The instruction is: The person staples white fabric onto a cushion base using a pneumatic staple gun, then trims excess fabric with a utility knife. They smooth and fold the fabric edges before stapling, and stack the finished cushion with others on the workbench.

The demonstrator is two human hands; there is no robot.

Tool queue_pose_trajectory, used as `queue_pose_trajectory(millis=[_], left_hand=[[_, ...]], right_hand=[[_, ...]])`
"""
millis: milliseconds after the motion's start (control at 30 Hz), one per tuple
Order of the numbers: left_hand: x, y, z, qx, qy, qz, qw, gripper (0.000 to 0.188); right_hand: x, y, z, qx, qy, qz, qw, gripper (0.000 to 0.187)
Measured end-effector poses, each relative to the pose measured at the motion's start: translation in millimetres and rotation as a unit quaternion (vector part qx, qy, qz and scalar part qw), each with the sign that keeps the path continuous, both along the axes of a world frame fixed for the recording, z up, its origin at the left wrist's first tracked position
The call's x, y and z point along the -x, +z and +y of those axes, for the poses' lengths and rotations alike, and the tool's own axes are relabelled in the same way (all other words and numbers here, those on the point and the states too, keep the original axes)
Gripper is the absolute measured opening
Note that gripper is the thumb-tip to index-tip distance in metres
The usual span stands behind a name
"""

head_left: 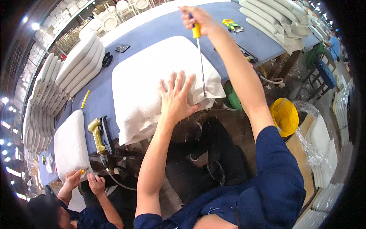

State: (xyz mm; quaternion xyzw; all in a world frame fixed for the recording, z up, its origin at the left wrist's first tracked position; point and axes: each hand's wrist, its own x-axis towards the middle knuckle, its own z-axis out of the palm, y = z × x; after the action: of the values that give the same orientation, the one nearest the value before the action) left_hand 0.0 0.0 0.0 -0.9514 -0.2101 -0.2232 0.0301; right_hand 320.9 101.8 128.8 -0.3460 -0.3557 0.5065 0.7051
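A large fabric-covered seat cushion [141, 80] in off-white lies on the blue table in front of me. My left hand [175, 95] rests flat on its near part with the fingers spread. Raised above the far right side, my right hand [198, 22] grips a screwdriver [201, 63] by its yellow and dark handle. Its long metal shaft points down, and the tip meets the cushion's near right corner. Loose fabric and stray threads hang along the near edge there.
Beside the cushion lies a yellow-green staple gun [98, 139] with an air hose. At lower left a co-worker's hands [82, 181] hold something yellow against another cushion [70, 141]. Cushion stacks [82, 63] stand on the table. A yellow bucket [284, 116] is at right.
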Motion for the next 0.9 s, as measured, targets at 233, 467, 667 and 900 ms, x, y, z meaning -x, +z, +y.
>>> queue_pose_trajectory(millis=[233, 467, 667, 900], left_hand=[[1.4, -6.8, -5.5, -0.009, 0.000, -0.025, 1.000, 0.105], [-1.4, -11.7, -5.8, -0.017, -0.004, -0.043, 0.999, 0.101], [2.9, -12.1, -6.7, -0.019, -0.004, -0.067, 0.998, 0.093], [3.7, -28.7, -6.4, -0.054, -0.015, -0.089, 0.994, 0.086]], right_hand=[[56.2, 107.4, -141.5, -0.460, -0.571, -0.201, 0.649, 0.033], [-11.2, -132.6, -131.8, -0.073, -0.369, -0.698, 0.610, 0.040], [27.2, -208.5, -190.7, 0.020, -0.367, -0.702, 0.609, 0.033], [104.1, -223.4, -274.1, 0.035, -0.333, -0.305, 0.892, 0.026]])
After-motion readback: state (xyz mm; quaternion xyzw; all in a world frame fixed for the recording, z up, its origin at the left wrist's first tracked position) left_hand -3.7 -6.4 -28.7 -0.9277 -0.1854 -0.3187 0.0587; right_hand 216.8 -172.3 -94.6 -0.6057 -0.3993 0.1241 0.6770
